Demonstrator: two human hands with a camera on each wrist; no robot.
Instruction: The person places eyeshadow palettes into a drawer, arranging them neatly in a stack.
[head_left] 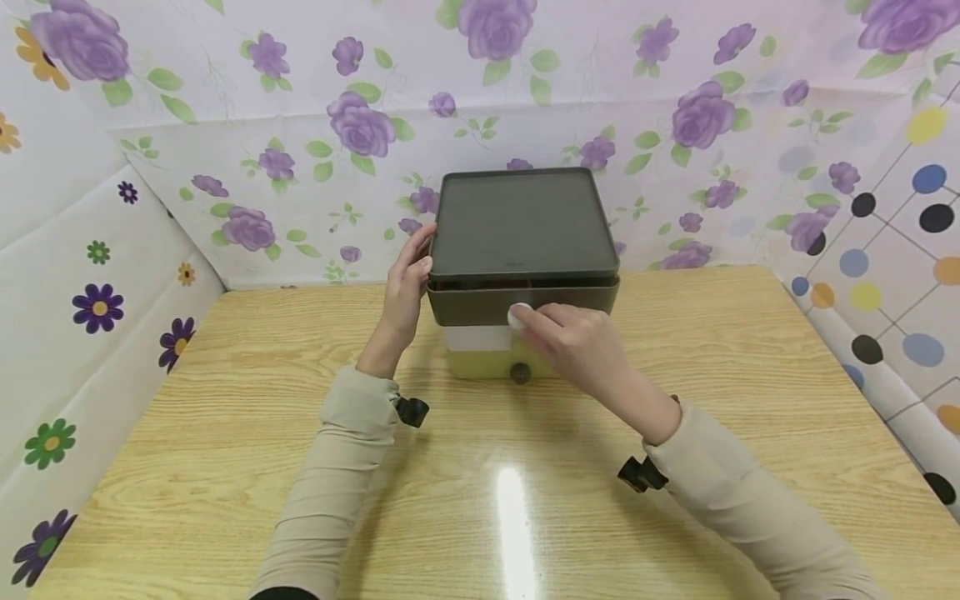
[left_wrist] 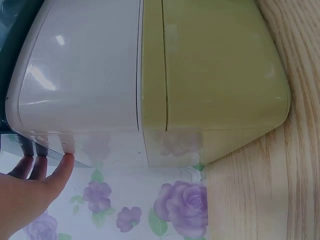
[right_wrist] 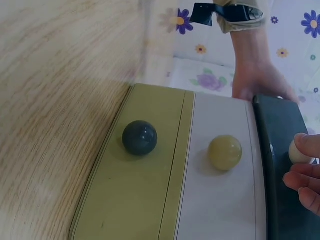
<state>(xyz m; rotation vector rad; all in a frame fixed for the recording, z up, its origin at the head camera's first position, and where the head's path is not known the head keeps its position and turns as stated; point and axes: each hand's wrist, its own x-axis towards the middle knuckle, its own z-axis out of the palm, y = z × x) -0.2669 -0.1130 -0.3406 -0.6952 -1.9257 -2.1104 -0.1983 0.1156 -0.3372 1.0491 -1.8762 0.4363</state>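
A small drawer box point(head_left: 525, 221) with a dark top stands on the table, its three drawers stacked dark green, white and yellow-green. My right hand point(head_left: 573, 342) pinches the white knob point(right_wrist: 300, 152) of the dark top drawer point(head_left: 480, 307). A narrow dark gap shows between that drawer's front and the box's top edge. Against the left side of the box, near its upper part, rests my left hand point(head_left: 405, 287), fingers fairly straight. Below the white knob are a yellow knob point(right_wrist: 225, 152) on the white drawer point(right_wrist: 215, 200) and a dark knob point(right_wrist: 139, 138) on the yellow-green drawer point(right_wrist: 135, 200).
The wood-grain table point(head_left: 285, 400) extends on both sides and in front of the box. Close behind the box hangs a flowered cloth wall point(head_left: 300, 200), with patterned side walls at left and right point(head_left: 900, 317).
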